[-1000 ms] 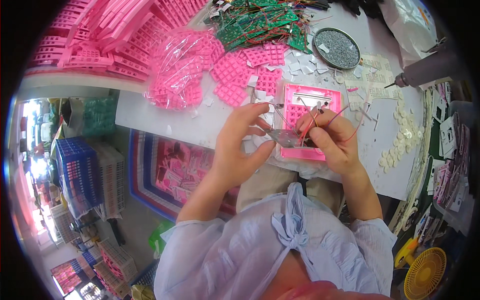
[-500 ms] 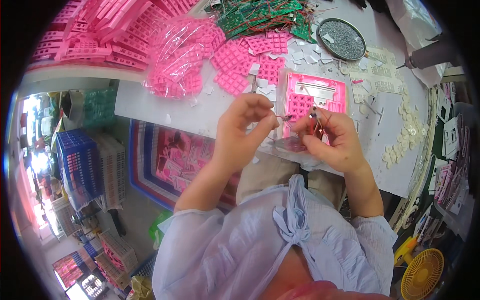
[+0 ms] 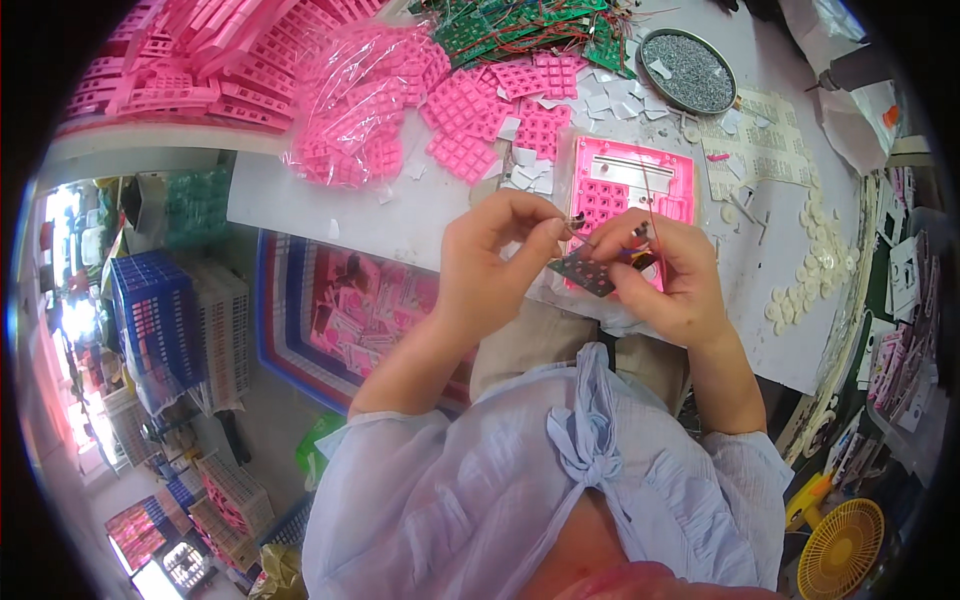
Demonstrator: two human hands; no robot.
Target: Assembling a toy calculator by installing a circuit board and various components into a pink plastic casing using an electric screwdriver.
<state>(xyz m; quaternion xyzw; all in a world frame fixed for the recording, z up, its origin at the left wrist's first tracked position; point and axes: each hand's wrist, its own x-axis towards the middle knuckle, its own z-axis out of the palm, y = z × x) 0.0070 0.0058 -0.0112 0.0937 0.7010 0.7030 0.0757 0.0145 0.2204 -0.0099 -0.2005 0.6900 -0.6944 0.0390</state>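
Observation:
Between thumb and fingers, my right hand [image 3: 672, 272] grips a small dark-green circuit board [image 3: 583, 275], its dotted face tilted up. Coloured wires and small metal parts show at those fingers, and a thin red wire [image 3: 651, 190] rises from them. Just left of the board, my left hand [image 3: 492, 255] is closed in a pinch on a thin wire with a small dark part [image 3: 576, 222] at its end. Beyond both hands lies a pink plastic housing [image 3: 678, 178] with a square-holed keypad grid and a silvery strip, on clear plastic wrap. My right hand partly hides its near end.
Pink keypads [image 3: 462, 158] and a bagged pink pile [image 3: 350, 110] are at the far left. Green wired boards [image 3: 520, 35] lie behind. A round tin of metal bits [image 3: 690, 75], white discs [image 3: 800, 285] and a dark tool [image 3: 860, 70] are right. Blue-rimmed crate [image 3: 270, 310] below left.
The circuit board has turned so its dotted face now shows below my fingers. My left hand has moved slightly right, closer to my right hand. The red wire now stands up higher.

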